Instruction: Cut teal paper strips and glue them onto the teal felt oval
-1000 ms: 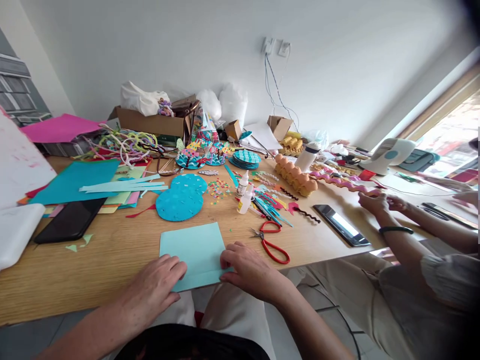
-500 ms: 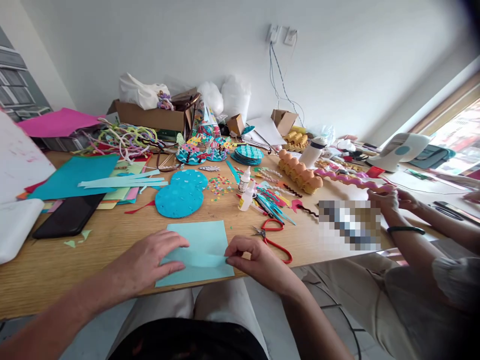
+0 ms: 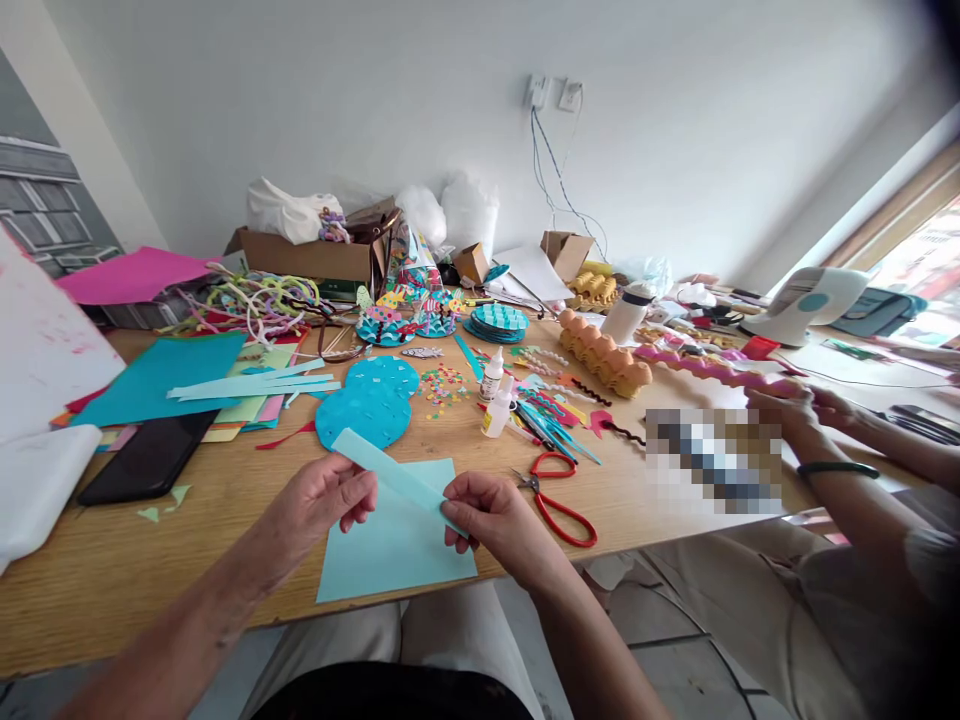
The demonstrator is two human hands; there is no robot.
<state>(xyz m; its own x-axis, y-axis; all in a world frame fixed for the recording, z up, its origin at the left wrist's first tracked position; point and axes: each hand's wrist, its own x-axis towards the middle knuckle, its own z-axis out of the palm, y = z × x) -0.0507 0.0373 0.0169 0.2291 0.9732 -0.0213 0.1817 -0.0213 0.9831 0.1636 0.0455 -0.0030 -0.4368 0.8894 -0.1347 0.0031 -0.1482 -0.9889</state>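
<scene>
A pale blue paper strip (image 3: pixel 397 476) is raised at a slant above a pale blue paper sheet (image 3: pixel 401 550) at the table's front edge. My right hand (image 3: pixel 491 520) pinches the strip's lower right end between thumb and fingers. Near the upper left end, my left hand (image 3: pixel 326 500) has its fingers curled at the strip's edge, its thumb against it; part of that grip is hidden. Red-handled scissors (image 3: pixel 559 495) lie to the right of the sheet. Behind it are two overlapping blue discs (image 3: pixel 364 415).
More pale strips (image 3: pixel 255 383) lie on coloured paper at left, near a black phone (image 3: pixel 146 460). Glue bottles (image 3: pixel 496 408) stand behind the scissors. On the right, a co-worker's hands (image 3: pixel 799 415) hold a pink egg-carton strip (image 3: pixel 712 372).
The strip has been lifted off the sheet and now slants up to the left. My left hand has gone from spread fingers to curled ones at the strip. The view has shifted slightly.
</scene>
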